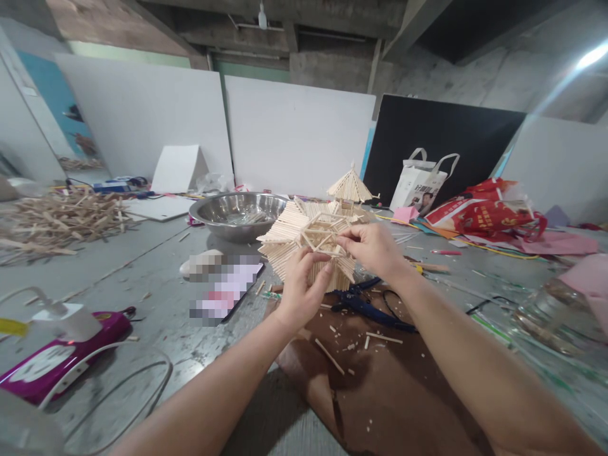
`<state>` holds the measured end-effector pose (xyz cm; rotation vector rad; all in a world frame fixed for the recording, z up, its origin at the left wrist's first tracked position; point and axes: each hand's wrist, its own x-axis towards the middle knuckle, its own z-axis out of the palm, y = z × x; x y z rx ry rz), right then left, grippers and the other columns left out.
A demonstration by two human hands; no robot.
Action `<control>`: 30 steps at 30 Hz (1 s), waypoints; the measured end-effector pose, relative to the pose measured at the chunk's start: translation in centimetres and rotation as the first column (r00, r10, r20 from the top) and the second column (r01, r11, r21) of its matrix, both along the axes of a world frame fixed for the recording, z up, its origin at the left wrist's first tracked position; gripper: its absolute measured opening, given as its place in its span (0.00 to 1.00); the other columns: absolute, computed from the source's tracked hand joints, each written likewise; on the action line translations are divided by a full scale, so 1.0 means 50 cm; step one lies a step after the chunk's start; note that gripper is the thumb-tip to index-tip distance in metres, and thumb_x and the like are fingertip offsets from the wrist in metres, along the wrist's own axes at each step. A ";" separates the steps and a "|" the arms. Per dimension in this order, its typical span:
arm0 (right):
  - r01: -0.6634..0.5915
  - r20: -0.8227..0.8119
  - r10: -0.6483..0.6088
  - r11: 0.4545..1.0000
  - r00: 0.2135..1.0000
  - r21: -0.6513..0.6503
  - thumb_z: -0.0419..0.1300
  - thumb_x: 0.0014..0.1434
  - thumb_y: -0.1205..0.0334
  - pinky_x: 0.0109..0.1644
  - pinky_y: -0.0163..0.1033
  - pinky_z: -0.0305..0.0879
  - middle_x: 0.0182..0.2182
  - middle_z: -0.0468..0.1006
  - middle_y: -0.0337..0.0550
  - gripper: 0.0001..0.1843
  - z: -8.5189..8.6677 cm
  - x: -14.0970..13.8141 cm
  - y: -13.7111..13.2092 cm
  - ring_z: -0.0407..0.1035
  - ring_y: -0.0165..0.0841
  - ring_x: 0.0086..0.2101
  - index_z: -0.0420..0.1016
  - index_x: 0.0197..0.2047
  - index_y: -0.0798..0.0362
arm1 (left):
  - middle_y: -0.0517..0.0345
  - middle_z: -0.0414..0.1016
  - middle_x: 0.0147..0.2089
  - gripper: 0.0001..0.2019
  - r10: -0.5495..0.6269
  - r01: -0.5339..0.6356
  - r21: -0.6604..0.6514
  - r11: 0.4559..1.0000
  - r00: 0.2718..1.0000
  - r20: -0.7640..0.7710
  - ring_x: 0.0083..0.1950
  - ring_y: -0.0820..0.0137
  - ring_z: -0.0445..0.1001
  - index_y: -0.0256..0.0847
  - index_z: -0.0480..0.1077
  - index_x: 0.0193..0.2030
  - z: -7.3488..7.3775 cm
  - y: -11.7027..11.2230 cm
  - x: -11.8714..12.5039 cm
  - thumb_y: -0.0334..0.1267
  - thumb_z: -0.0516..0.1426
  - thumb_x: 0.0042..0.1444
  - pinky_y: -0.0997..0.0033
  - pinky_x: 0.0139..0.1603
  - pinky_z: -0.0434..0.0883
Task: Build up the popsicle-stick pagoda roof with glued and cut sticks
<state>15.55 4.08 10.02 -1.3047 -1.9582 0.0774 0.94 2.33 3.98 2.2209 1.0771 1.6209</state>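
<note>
A pale wooden-stick model roof [304, 244], fan-shaped with ribbed panels, is tilted on edge above the brown mat [380, 380], open framework facing up.

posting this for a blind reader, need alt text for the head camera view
Two bare hands hold a fan-shaped wooden stick model above a brown mat, the left hand gripping from below, the right hand pinching its top. Behind it stand a steel bowl and a small stick roof; loose sticks are piled far left.

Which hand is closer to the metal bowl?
Left. The left hand grips the stick model just right of the bowl; the right hand holds the model's far side.
</note>
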 end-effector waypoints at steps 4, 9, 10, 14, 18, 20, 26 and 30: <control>0.009 0.001 -0.009 1.000 1.000 -0.002 0.53 0.49 0.57 0.24 0.31 0.54 0.17 0.71 0.38 0.12 0.001 -0.001 0.000 0.62 0.26 0.21 0.75 0.26 0.54 | 0.55 0.64 0.38 0.05 0.005 -0.005 0.007 1.000 1.000 0.003 0.43 0.69 0.63 0.40 0.64 0.34 -0.001 -0.001 0.002 0.35 0.50 0.52 0.65 0.46 0.60; 0.006 -0.006 -0.006 1.000 1.000 -0.003 0.53 0.49 0.57 0.24 0.31 0.53 0.17 0.71 0.39 0.12 0.001 -0.002 -0.001 0.62 0.26 0.20 0.74 0.25 0.55 | 0.55 0.65 0.39 0.05 0.003 -0.003 0.010 1.000 1.000 0.006 0.44 0.69 0.63 0.40 0.64 0.34 -0.001 -0.002 0.002 0.36 0.49 0.52 0.66 0.46 0.60; 0.004 -0.005 -0.004 1.000 1.000 0.002 0.53 0.49 0.57 0.24 0.31 0.53 0.17 0.71 0.39 0.12 0.001 -0.002 -0.001 0.62 0.26 0.20 0.74 0.25 0.55 | 0.55 0.65 0.39 0.05 0.003 -0.003 0.009 1.000 1.000 0.005 0.44 0.69 0.63 0.40 0.64 0.34 -0.001 -0.002 0.002 0.36 0.49 0.52 0.66 0.46 0.60; 0.002 -0.005 -0.002 1.000 1.000 0.013 0.54 0.49 0.58 0.23 0.31 0.53 0.17 0.71 0.38 0.12 0.001 -0.001 -0.001 0.61 0.25 0.20 0.74 0.24 0.55 | 0.55 0.65 0.39 0.05 0.003 -0.003 0.009 1.000 1.000 0.004 0.45 0.68 0.63 0.40 0.64 0.34 -0.002 -0.002 0.001 0.36 0.49 0.51 0.65 0.46 0.60; -0.002 -0.002 0.002 1.000 1.000 0.008 0.54 0.49 0.58 0.22 0.31 0.52 0.16 0.70 0.38 0.12 0.001 -0.001 0.000 0.60 0.24 0.19 0.74 0.24 0.55 | 0.55 0.65 0.40 0.05 -0.001 0.001 0.008 1.000 1.000 0.010 0.45 0.68 0.63 0.40 0.64 0.34 -0.003 -0.002 0.001 0.36 0.49 0.51 0.65 0.46 0.60; -0.003 -0.001 0.003 1.000 1.000 0.001 0.54 0.49 0.57 0.22 0.31 0.52 0.15 0.70 0.37 0.12 0.002 -0.001 -0.001 0.60 0.24 0.19 0.74 0.25 0.55 | 0.55 0.65 0.39 0.05 -0.004 0.004 0.001 1.000 1.000 0.011 0.44 0.68 0.63 0.41 0.64 0.34 -0.003 -0.002 0.001 0.36 0.49 0.51 0.65 0.46 0.60; -0.010 -0.001 0.010 1.000 1.000 -0.006 0.54 0.49 0.57 0.22 0.30 0.52 0.16 0.70 0.37 0.12 0.002 -0.002 -0.001 0.59 0.23 0.18 0.74 0.24 0.55 | 0.55 0.65 0.39 0.05 -0.002 0.002 0.000 1.000 1.000 0.012 0.45 0.68 0.63 0.40 0.64 0.34 -0.004 -0.001 0.000 0.35 0.50 0.51 0.66 0.47 0.60; -0.029 -0.006 0.029 1.000 1.000 0.003 0.53 0.49 0.58 0.23 0.30 0.52 0.16 0.70 0.38 0.12 0.000 -0.001 0.001 0.60 0.24 0.19 0.74 0.25 0.55 | 0.54 0.65 0.40 0.05 0.010 -0.010 -0.001 1.000 1.000 0.014 0.45 0.68 0.63 0.40 0.64 0.34 -0.006 0.000 0.000 0.36 0.50 0.51 0.65 0.47 0.59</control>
